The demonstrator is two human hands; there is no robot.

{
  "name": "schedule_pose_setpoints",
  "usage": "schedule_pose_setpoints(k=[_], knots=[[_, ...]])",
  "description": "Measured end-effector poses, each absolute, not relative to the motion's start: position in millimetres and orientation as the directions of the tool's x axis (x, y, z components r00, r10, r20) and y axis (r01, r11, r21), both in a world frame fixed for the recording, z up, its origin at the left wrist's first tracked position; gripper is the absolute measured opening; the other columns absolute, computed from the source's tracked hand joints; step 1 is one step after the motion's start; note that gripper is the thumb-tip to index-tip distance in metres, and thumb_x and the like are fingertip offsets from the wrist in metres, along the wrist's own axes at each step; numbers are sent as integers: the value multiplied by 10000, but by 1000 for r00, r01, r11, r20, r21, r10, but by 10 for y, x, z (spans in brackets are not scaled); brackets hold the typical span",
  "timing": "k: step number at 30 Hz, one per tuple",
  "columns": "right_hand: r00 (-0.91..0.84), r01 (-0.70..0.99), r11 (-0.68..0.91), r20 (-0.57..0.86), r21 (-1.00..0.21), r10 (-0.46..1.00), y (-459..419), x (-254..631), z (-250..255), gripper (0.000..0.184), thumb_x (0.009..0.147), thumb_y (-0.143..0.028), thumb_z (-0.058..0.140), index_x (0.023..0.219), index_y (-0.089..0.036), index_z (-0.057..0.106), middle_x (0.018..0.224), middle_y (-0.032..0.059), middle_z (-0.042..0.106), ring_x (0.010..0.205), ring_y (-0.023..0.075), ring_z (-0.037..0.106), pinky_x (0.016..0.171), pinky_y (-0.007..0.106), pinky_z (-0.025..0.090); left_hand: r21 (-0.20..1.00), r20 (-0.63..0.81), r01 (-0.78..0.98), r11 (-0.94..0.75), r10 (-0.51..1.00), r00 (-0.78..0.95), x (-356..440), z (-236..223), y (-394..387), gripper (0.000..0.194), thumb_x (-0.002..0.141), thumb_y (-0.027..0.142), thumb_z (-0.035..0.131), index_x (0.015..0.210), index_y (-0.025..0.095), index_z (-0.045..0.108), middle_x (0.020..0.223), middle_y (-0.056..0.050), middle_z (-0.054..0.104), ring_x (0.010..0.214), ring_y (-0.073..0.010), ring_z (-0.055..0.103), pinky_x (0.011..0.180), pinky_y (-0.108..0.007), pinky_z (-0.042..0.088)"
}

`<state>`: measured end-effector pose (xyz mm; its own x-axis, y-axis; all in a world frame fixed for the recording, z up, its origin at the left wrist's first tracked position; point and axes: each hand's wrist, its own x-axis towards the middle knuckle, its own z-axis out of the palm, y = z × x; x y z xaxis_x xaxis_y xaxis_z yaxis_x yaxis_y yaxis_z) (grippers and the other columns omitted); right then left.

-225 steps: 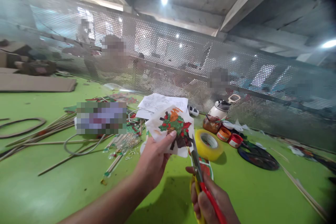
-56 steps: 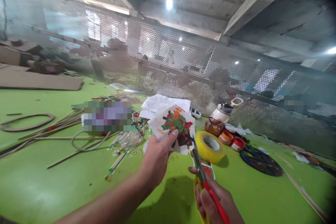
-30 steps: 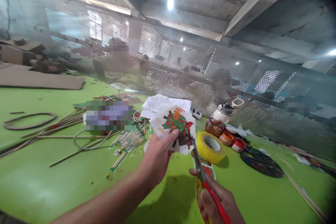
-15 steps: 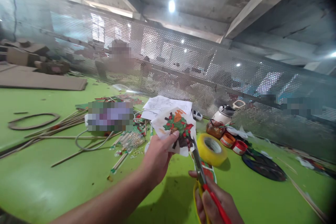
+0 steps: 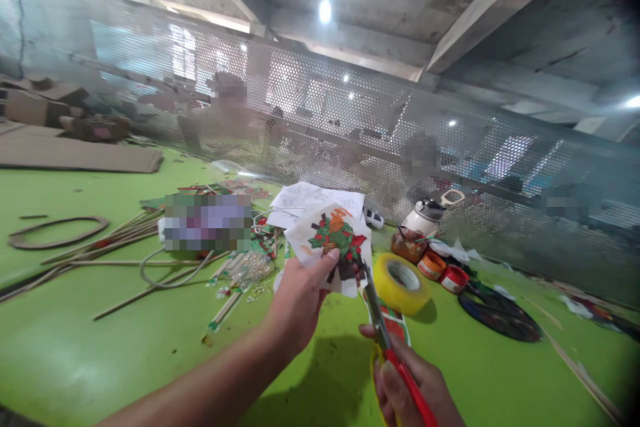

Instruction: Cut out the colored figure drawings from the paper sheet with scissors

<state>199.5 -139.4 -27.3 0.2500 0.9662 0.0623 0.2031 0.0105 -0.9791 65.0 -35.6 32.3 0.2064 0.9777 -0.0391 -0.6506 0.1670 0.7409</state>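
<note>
Between thumb and fingers, my left hand (image 5: pixel 305 293) grips a white sheet of paper (image 5: pixel 299 230) painted with green leaves, red patches and a dark base. My right hand (image 5: pixel 413 380) is wrapped round scissors (image 5: pixel 376 310) with one red and one yellow handle. Their blades point up at the paper's lower right edge, by the dark painted part; whether they touch it I cannot tell. Beneath the scissors lies a red and green printed strip (image 5: pixel 395 327), partly hidden. A roll of yellow tape (image 5: pixel 400 283) lies just right of the blades.
Behind the paper lie white sheets with line drawings (image 5: pixel 300 203). To the left are thin sticks (image 5: pixel 125 233), beads (image 5: pixel 253 267) and a cardboard ring (image 5: pixel 57 232). Paint jars (image 5: pixel 454 278), a bottle (image 5: pixel 420 217) and a dark palette (image 5: pixel 500 313) stand right. A perforated metal screen (image 5: pixel 320 113) closes the back.
The scissor blades look closer together and the yellow handle has drawn nearer the red one. The paper stays in my left hand; the whole view shifts slightly.
</note>
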Motion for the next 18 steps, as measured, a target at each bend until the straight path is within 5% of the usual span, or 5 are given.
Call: schedule_pose_setpoints(k=[7,13,18], knots=[[289,139,-80,-37,-987,957,-1403,1991,-249,797,638,-778,627,1080,-120,707,518,-49,386,441,96,298,412,232,182,740,-12,-654,159,975,224,644,316,-355,242,727,220,742,925,112,653,845,-97,743,687,-187,691,628,-253,514],[293,170,-43,9,-985,956,-1356,1951,-227,904,599,-854,555,1082,-105,709,537,-44,393,468,115,364,482,267,303,735,-5,-661,153,975,220,643,315,-351,275,730,203,739,979,124,655,816,-71,746,640,-159,681,617,-234,507],[268,192,-33,20,-981,963,-1384,1953,-203,865,641,-831,548,1095,-111,701,530,-59,353,461,104,321,477,259,240,738,-23,-654,165,975,221,639,339,-363,295,706,213,753,967,117,657,825,-91,746,652,-180,686,624,-249,509]])
